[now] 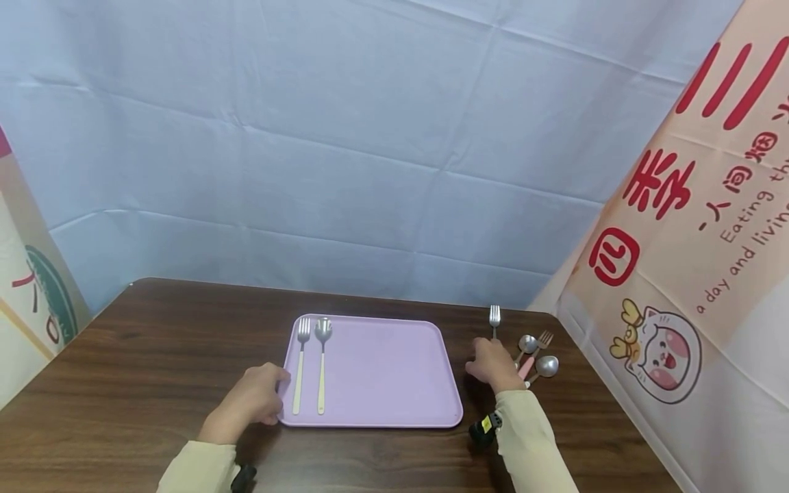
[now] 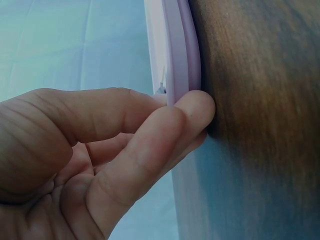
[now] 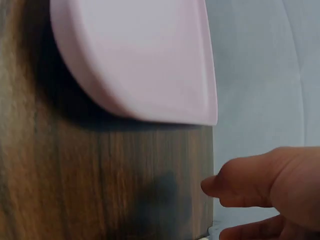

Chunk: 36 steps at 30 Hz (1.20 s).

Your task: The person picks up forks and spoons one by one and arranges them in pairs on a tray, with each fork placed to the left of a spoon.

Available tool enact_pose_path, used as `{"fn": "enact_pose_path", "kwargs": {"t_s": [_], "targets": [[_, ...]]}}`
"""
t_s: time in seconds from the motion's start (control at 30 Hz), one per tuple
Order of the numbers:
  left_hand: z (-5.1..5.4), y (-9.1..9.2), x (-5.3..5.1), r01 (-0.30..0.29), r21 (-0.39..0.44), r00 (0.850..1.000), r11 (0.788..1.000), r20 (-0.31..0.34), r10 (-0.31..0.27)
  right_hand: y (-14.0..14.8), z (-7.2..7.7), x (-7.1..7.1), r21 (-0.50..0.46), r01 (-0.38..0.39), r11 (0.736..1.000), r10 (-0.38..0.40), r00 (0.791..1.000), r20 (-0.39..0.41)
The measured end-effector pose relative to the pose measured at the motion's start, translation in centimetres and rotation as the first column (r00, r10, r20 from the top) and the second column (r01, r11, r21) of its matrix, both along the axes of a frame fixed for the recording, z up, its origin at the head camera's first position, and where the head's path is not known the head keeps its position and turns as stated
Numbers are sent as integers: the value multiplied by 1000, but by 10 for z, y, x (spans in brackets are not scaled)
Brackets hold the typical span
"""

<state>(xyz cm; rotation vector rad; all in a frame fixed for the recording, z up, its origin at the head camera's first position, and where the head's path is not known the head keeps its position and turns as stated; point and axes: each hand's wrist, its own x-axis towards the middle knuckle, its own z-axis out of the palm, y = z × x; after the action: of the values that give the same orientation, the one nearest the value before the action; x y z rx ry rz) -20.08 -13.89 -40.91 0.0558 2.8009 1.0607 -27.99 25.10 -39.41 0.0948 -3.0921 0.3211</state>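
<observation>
A lilac tray (image 1: 382, 370) lies on the table, a fork (image 1: 299, 376) and a spoon (image 1: 321, 376) with pale handles side by side along its left part. The left hand (image 1: 251, 397) grips the tray's left edge; the left wrist view shows this hand's fingers (image 2: 150, 140) pinched around the rim (image 2: 178, 55). Right of the tray, the right hand (image 1: 493, 363) is over the handle of another fork (image 1: 495, 316), whose tines show beyond it. In the right wrist view the right hand (image 3: 265, 190) has its fingers apart below the tray's corner (image 3: 145, 95), with no cutlery visible between them.
Beside the right hand lie a small spoon (image 1: 527, 344), a pink-handled fork (image 1: 544, 340) and another spoon (image 1: 546, 366). The dark wooden table (image 1: 154, 356) ends at a pale blue cloth (image 1: 339, 137). A printed banner (image 1: 709, 226) hangs at the right.
</observation>
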Motion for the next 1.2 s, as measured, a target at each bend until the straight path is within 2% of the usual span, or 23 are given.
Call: {"fn": "enact_pose_path", "kwargs": {"t_s": [0.23, 0.63, 1.2], "targets": [[0, 0, 0, -5, -1, 1000, 1000, 8, 5, 8, -2, -8, -18, 93, 995, -92, 993, 72], [1, 0, 0, -3, -5, 1000, 1000, 5, 3, 17, -11, -21, -78, 209, 975, -202, 976, 80], [0, 0, -1, 1, 19, 1000, 1000, 14, -1, 26, -13, -32, -95, 234, 968, -231, 972, 47]]}}
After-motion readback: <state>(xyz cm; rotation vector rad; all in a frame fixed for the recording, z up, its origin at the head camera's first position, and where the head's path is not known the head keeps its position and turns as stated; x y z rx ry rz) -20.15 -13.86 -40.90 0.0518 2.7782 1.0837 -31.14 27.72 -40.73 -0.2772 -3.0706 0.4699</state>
